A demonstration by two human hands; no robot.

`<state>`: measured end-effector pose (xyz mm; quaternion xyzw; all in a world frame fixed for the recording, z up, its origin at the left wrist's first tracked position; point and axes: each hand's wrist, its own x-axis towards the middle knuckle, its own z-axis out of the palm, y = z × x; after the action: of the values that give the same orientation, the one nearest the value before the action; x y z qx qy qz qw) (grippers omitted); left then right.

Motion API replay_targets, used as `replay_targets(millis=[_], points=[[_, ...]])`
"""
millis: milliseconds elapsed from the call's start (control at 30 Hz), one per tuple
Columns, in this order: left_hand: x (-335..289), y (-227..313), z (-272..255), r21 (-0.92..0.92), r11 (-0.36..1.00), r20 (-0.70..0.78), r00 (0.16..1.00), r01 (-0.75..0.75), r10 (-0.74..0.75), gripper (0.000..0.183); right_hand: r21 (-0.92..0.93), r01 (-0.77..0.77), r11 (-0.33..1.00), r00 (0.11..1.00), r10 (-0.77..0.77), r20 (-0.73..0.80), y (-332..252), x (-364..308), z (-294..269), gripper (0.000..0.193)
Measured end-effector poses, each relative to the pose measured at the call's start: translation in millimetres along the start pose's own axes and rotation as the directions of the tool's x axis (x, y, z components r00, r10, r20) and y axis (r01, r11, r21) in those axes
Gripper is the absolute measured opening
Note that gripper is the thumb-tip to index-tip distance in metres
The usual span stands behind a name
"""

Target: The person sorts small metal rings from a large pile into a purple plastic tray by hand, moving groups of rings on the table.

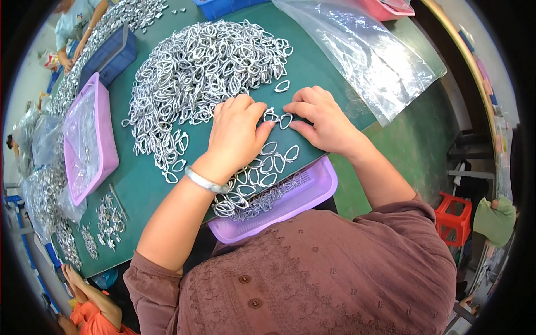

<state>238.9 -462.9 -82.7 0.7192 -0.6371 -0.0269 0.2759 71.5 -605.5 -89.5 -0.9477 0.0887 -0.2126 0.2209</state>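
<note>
My left hand (237, 127), with a pale bangle (204, 181) on its wrist, pinches a small silvery oval metal ring (271, 115) between thumb and fingers. Close by on the right, my right hand (324, 121) has its thumb and fingertips closed on another oval metal ring (286, 121). The two rings meet or nearly meet; whether they are linked cannot be made out. A large heap of similar rings (206, 64) lies just beyond my hands. More loose rings (273, 161) are spread between my wrists, near the table edge.
Below the green table's (139, 206) edge sits a purple basket (321, 187) with metal pieces inside. A pink-purple tray (103, 156) and a blue bin (111, 56) stand left. A clear plastic bag (363, 56) lies right. Other people work at left; a red stool (452, 219) is at right.
</note>
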Motion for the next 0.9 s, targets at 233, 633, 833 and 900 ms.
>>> replay_targets(millis=[233,633,833,900], points=[[1.1,-8.9,3.4,-0.145,0.987,0.006,0.998,0.069,-0.069,0.013,0.012,-0.029,1.000,0.999,0.029,0.033,-2.2,-1.5,-1.4,0.015],[-13.8,-14.5,-0.9,-0.311,0.948,-0.030,0.996,0.070,-0.084,0.011,0.100,-0.042,0.994,0.998,0.045,-0.037,-3.4,-3.6,4.9,0.016],[-17.6,-16.5,-4.8,-0.278,0.960,-0.071,0.997,-0.018,-0.002,0.013,0.141,-0.023,0.990,0.998,0.030,-0.050,-7.3,-4.4,8.7,0.017],[-19.3,-16.5,-5.5,-0.278,0.960,-0.074,0.997,-0.019,-0.001,0.013,0.150,-0.015,0.989,0.999,0.023,-0.050,-8.8,-4.8,8.9,0.017]])
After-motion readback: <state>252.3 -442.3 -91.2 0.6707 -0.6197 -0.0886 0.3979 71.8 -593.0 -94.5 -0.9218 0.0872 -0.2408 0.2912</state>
